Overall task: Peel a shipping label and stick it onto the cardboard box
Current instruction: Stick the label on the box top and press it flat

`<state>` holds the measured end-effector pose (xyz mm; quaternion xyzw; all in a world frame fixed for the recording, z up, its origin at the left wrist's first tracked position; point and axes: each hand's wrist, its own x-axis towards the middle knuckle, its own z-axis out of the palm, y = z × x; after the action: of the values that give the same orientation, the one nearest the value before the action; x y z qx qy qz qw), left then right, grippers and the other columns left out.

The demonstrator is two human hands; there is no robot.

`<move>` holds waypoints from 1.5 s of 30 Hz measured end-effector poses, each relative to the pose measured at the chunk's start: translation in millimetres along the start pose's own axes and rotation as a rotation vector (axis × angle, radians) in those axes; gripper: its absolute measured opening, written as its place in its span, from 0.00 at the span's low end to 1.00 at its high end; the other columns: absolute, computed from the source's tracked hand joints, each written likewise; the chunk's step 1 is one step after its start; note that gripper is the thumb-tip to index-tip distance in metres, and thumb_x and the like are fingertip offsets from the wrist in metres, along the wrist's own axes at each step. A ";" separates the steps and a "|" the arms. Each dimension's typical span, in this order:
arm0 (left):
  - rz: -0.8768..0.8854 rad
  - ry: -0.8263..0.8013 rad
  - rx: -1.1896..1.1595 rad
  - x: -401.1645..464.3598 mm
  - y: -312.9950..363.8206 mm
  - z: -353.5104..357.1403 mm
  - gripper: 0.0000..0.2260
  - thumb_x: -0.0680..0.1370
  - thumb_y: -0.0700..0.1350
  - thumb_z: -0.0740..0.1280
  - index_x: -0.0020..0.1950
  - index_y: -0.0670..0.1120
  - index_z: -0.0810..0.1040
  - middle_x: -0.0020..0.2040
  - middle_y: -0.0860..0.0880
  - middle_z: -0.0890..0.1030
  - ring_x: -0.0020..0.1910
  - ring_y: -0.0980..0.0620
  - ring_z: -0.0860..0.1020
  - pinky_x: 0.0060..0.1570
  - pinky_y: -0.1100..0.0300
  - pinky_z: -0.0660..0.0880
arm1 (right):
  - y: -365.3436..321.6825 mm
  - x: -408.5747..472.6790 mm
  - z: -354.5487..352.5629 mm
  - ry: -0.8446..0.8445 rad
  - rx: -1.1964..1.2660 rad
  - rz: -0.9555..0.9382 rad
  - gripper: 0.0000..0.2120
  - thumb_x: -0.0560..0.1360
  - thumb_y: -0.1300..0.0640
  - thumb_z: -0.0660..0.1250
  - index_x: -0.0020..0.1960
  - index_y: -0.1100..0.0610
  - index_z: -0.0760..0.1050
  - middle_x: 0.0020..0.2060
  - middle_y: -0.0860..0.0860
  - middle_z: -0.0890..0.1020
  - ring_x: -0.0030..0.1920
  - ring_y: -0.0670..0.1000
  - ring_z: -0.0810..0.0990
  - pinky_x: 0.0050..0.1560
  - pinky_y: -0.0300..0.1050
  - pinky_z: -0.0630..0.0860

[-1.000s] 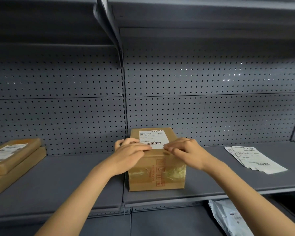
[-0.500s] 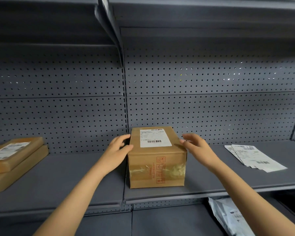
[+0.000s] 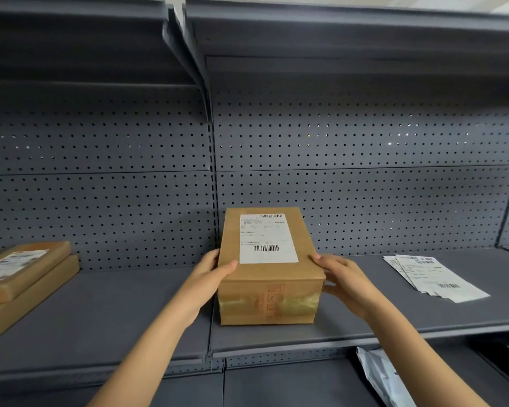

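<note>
While the left hand (image 3: 209, 277) clasps the left side of the cardboard box (image 3: 269, 286), thumb over its top edge, the right hand (image 3: 346, 279) grips the right side. A white shipping label (image 3: 266, 239) lies flat on the box top. The box seems slightly tilted on the grey shelf (image 3: 130, 312), though that is hard to judge. Spare labels (image 3: 432, 277) lie to the right, two flat boxes (image 3: 21, 277) stacked far left.
</note>
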<state>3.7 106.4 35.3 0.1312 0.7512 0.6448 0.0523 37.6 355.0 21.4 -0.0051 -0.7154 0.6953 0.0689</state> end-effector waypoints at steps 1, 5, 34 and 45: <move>0.032 0.000 -0.005 -1.4 -1.2 -1.0 0.21 0.76 0.47 0.63 0.69 0.51 0.66 0.63 0.54 0.75 0.61 0.53 0.73 0.61 0.57 0.69 | 1.9 -1.9 -1.5 -0.010 0.004 -0.027 0.09 0.74 0.53 0.64 0.48 0.55 0.81 0.42 0.48 0.84 0.45 0.46 0.81 0.45 0.42 0.75; 0.126 0.001 0.016 -2.9 -7.9 -4.0 0.27 0.75 0.42 0.66 0.71 0.55 0.60 0.64 0.60 0.66 0.67 0.59 0.64 0.68 0.59 0.61 | 8.6 -7.5 -5.1 -0.061 0.014 -0.104 0.14 0.75 0.58 0.63 0.59 0.52 0.77 0.54 0.46 0.83 0.53 0.45 0.81 0.48 0.39 0.76; 0.183 0.126 0.084 33.4 -64.8 28.8 0.30 0.73 0.28 0.63 0.70 0.45 0.57 0.72 0.45 0.62 0.63 0.57 0.63 0.60 0.60 0.65 | 72.0 40.6 -0.9 0.121 -0.189 -0.151 0.26 0.74 0.72 0.58 0.70 0.56 0.65 0.66 0.49 0.72 0.69 0.50 0.68 0.70 0.54 0.66; 0.136 0.107 0.159 32.1 -67.2 26.6 0.32 0.73 0.29 0.62 0.73 0.46 0.54 0.74 0.45 0.60 0.70 0.47 0.64 0.61 0.59 0.65 | 70.5 32.2 -0.5 0.105 -0.245 -0.084 0.25 0.75 0.68 0.60 0.71 0.56 0.64 0.67 0.53 0.72 0.68 0.51 0.68 0.68 0.48 0.67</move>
<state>-29.2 131.3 -32.2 0.1507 0.7910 0.5915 -0.0424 -0.5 361.2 -45.9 -0.0198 -0.7899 0.5981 0.1342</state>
